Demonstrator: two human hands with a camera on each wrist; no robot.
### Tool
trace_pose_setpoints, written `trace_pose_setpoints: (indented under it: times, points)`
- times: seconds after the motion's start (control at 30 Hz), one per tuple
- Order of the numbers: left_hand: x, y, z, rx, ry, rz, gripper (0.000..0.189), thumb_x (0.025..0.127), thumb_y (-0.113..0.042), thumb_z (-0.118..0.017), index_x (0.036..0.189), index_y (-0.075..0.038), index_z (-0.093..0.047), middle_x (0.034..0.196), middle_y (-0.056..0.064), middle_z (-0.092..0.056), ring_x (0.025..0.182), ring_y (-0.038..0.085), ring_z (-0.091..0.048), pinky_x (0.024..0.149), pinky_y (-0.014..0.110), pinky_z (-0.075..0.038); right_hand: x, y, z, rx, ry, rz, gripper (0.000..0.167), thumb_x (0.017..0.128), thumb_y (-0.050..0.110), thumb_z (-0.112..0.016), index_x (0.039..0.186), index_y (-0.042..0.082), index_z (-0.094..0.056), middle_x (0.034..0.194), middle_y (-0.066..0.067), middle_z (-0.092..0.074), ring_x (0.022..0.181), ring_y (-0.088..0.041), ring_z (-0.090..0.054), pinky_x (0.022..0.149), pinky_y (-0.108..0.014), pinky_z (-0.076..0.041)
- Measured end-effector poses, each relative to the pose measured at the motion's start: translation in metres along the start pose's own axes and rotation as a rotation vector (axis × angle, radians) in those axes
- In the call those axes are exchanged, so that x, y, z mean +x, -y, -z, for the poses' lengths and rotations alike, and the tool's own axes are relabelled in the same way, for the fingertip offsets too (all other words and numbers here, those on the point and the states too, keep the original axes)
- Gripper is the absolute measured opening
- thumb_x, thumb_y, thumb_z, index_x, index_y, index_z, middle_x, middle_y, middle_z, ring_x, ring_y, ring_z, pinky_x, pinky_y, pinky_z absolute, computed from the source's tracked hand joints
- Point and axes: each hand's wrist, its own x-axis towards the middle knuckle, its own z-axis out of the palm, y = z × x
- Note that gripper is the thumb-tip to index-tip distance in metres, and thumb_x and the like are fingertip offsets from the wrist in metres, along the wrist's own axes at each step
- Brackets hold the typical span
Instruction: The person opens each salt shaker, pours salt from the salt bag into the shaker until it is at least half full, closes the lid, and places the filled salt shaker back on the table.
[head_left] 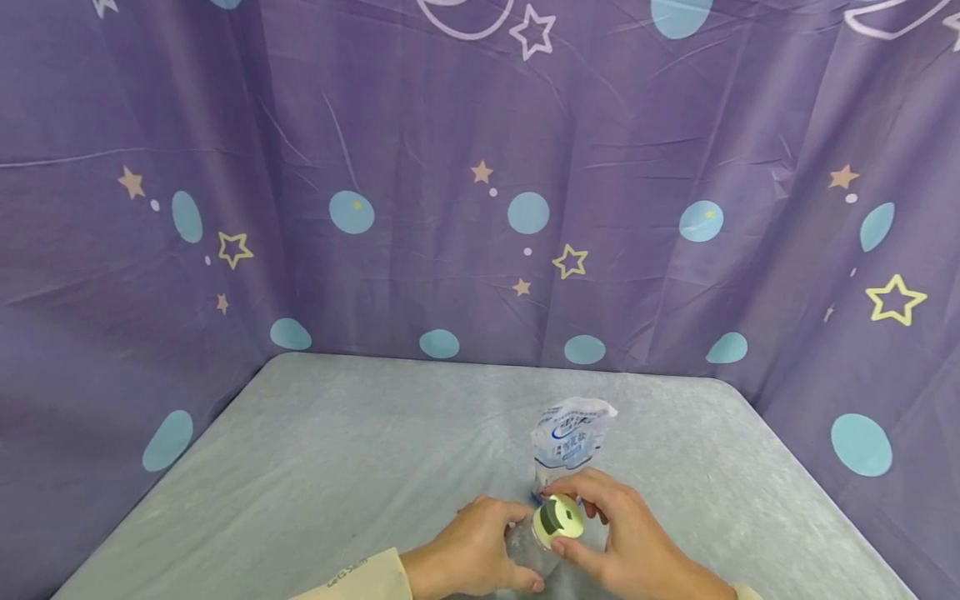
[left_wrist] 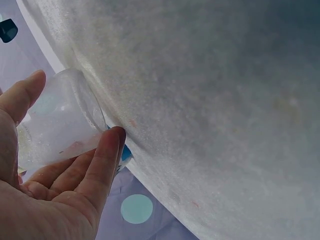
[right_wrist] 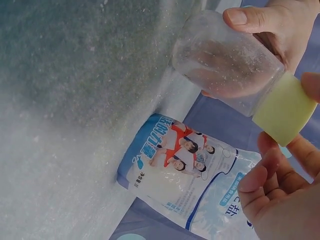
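Note:
A clear seasoning jar (head_left: 523,543) with a pale yellow-green lid (head_left: 572,525) stands tilted near the table's front edge. My left hand (head_left: 476,546) grips the jar's body, thumb on one side and fingers on the other. In the right wrist view the jar (right_wrist: 225,62) looks see-through, with small whitish specks on its wall. My right hand (head_left: 626,533) pinches the lid by its rim between thumb and fingers. A dark grey flap (head_left: 551,517) shows on the lid's top. Just behind both hands, a white and blue salt bag (head_left: 572,437) stands upright, its lower part partly hidden.
A pale grey cloth (head_left: 360,450) covers the table. Purple curtains (head_left: 420,275) with stars and blue dots hang behind it and along both sides. The salt bag stands close to the fingers of the right hand.

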Motion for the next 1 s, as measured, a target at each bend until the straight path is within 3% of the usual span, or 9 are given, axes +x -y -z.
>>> trace_pose_setpoints:
  times: [0.23,0.47,0.57,0.67,0.77,0.87,1.0]
  points:
    - [0.0002,0.0001,-0.0003,0.025,-0.010,-0.004,0.041,0.066,-0.034,-0.097,0.100,-0.029,-0.075,0.075,-0.025,-0.060,0.064,-0.004,-0.053,0.057,0.019,-0.043,0.0006,0.0029,0.0041,0.024,0.060,0.032,0.059,0.078,0.008,-0.084,0.132,0.021,-0.062,0.117,0.005,-0.066,0.087,-0.005,-0.056,0.072,-0.021,-0.047]
    - [0.0003,0.0001,-0.0001,0.016,-0.010,-0.003,0.041,0.065,-0.033,-0.097,0.100,-0.029,-0.075,0.075,-0.025,-0.060,0.064,-0.004,-0.052,0.056,0.019,-0.043,0.0012,0.0029,0.0052,0.058,0.085,0.098,0.076,0.067,-0.008,-0.077,0.136,0.019,-0.061,0.128,0.005,-0.062,0.107,-0.012,-0.062,0.088,-0.029,-0.051]
    - [0.0001,-0.0005,0.0002,0.013,-0.006,0.003,0.041,0.065,-0.033,-0.097,0.100,-0.028,-0.075,0.075,-0.025,-0.060,0.064,-0.004,-0.052,0.056,0.019,-0.043,0.0008,0.0026,0.0053,0.065,0.084,0.097,0.077,0.067,-0.009,-0.077,0.137,0.019,-0.060,0.128,0.005,-0.062,0.105,-0.011,-0.061,0.085,-0.028,-0.051]
    - [0.0001,-0.0009,0.0005,-0.002,-0.001,0.010,0.041,0.066,-0.032,-0.097,0.100,-0.028,-0.075,0.075,-0.024,-0.060,0.063,-0.004,-0.053,0.056,0.019,-0.044,0.0007,0.0032,0.0051,0.060,0.063,0.077,0.070,0.073,-0.001,-0.082,0.137,0.019,-0.060,0.123,0.004,-0.063,0.096,-0.009,-0.059,0.078,-0.024,-0.049]
    - [-0.0001,-0.0013,0.0005,-0.021,0.004,0.019,0.041,0.066,-0.031,-0.097,0.101,-0.027,-0.076,0.075,-0.024,-0.061,0.063,-0.003,-0.053,0.057,0.020,-0.044,0.0003,0.0042,0.0042,0.025,0.026,0.018,0.062,0.080,0.017,-0.089,0.135,0.021,-0.061,0.113,0.006,-0.065,0.084,-0.007,-0.054,0.070,-0.021,-0.045]
    - [-0.0005,-0.0013,0.0004,-0.031,0.006,0.029,0.042,0.067,-0.031,-0.097,0.103,-0.027,-0.076,0.077,-0.024,-0.061,0.064,-0.003,-0.053,0.058,0.020,-0.045,-0.0003,0.0050,0.0034,-0.004,-0.005,-0.068,0.059,0.079,0.033,-0.091,0.131,0.026,-0.062,0.102,0.010,-0.064,0.076,-0.006,-0.050,0.065,-0.020,-0.043]
    - [-0.0008,-0.0020,0.0006,-0.036,0.011,0.033,0.041,0.067,-0.030,-0.097,0.102,-0.027,-0.076,0.078,-0.024,-0.062,0.065,-0.003,-0.054,0.058,0.020,-0.045,-0.0015,0.0054,0.0028,-0.016,-0.024,-0.146,0.055,0.076,0.040,-0.091,0.123,0.030,-0.064,0.093,0.014,-0.062,0.069,-0.008,-0.051,0.060,-0.021,-0.044]
